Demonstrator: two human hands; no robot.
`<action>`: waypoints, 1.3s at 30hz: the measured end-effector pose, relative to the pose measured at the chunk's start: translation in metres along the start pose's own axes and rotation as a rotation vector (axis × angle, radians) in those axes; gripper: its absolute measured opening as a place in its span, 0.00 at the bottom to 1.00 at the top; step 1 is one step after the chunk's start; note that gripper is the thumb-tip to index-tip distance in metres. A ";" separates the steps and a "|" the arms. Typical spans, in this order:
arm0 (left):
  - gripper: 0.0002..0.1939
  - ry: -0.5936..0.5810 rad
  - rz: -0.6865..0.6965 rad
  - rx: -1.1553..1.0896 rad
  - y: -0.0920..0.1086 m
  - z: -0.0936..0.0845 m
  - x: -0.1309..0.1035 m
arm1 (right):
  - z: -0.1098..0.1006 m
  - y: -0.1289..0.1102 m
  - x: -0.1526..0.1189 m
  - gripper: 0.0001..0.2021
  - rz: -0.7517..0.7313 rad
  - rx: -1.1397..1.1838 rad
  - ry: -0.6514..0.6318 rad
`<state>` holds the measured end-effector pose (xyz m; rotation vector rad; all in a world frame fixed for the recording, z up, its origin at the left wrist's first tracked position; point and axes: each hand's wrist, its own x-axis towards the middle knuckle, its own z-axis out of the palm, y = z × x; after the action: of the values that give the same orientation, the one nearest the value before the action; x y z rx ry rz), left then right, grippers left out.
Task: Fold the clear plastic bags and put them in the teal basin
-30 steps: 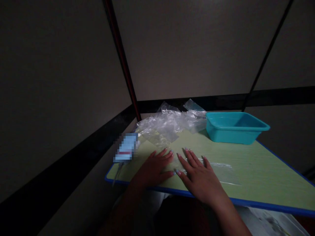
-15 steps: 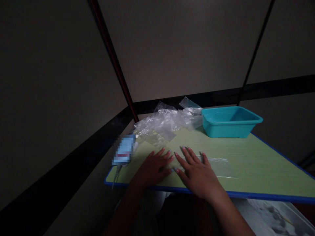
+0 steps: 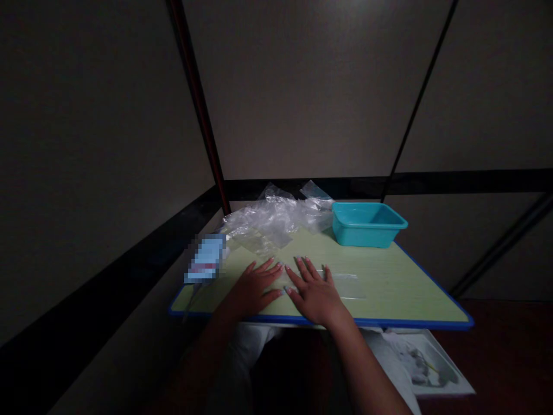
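Both hands palm-down on the pale green table (image 3: 415,297), near its front edge. Left hand (image 3: 254,288): fingers spread and straight, laid flat rather than gripping. Right hand (image 3: 318,297): same pose, fingers fanned out and pointing away from the wearer. Thumbs point inward, tips close together (touching or just apart, can't tell).

Clear plastic piece (image 3: 352,286) lies flat on the tabletop at the right hand, partly under it, sticking out to the right with a shiny crease along it. Bag or sheet, can't tell; how far it runs toward the left fingertips is also hard to see (transparent, dim light).

Behind the hands, a crumpled heap of clear plastic (image 3: 276,216) spreads along the back of the table, a few corners poking up. Turquoise basin (image 3: 367,235) sits upright at the heap's right end, toward the back right. Light-blue item (image 3: 206,259) at the left edge (pixelated, so contents unreadable), thin cord (image 3: 192,300) hanging below it. Blue trim around the tabletop. Lower right, below the table: white tray (image 3: 458,386) with greyish stuff inside, too dark to identify.
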<state>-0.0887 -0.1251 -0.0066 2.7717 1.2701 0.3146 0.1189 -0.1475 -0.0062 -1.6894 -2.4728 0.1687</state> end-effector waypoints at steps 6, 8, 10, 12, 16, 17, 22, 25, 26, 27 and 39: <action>0.27 -0.016 -0.017 -0.008 -0.003 0.002 -0.007 | -0.012 -0.003 -0.006 0.28 0.002 -0.022 0.021; 0.27 -0.034 -0.035 -0.008 -0.003 -0.001 -0.012 | -0.013 0.006 -0.011 0.27 0.048 -0.045 0.024; 0.27 -0.049 -0.047 -0.012 -0.002 -0.003 -0.017 | -0.014 0.020 -0.017 0.27 0.130 -0.072 0.009; 0.27 -0.059 -0.053 -0.016 -0.001 -0.006 -0.022 | -0.014 0.037 -0.023 0.27 0.205 -0.098 0.000; 0.27 -0.056 -0.062 -0.023 -0.001 -0.009 -0.028 | -0.013 0.063 -0.032 0.26 0.269 -0.087 0.072; 0.27 -0.048 -0.059 -0.022 -0.001 -0.010 -0.028 | -0.013 0.067 -0.033 0.25 0.269 -0.071 0.115; 0.29 0.045 0.005 -0.038 0.002 -0.014 -0.011 | -0.018 0.083 -0.028 0.20 0.299 -0.031 0.330; 0.30 0.056 0.092 -0.083 0.002 -0.012 0.008 | -0.019 0.089 -0.022 0.15 0.316 -0.067 0.360; 0.30 0.046 0.116 -0.094 0.002 -0.011 0.013 | -0.019 0.090 -0.021 0.15 0.321 -0.083 0.361; 0.30 0.034 0.135 -0.101 0.002 -0.009 0.017 | -0.018 0.090 -0.020 0.14 0.321 -0.100 0.358; 0.26 0.135 0.200 -0.223 0.006 -0.011 -0.003 | -0.012 0.094 -0.018 0.15 0.286 -0.162 0.324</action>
<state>-0.0888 -0.1316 0.0043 2.7245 0.9161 0.6260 0.2139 -0.1296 -0.0114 -1.9504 -2.0540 -0.2630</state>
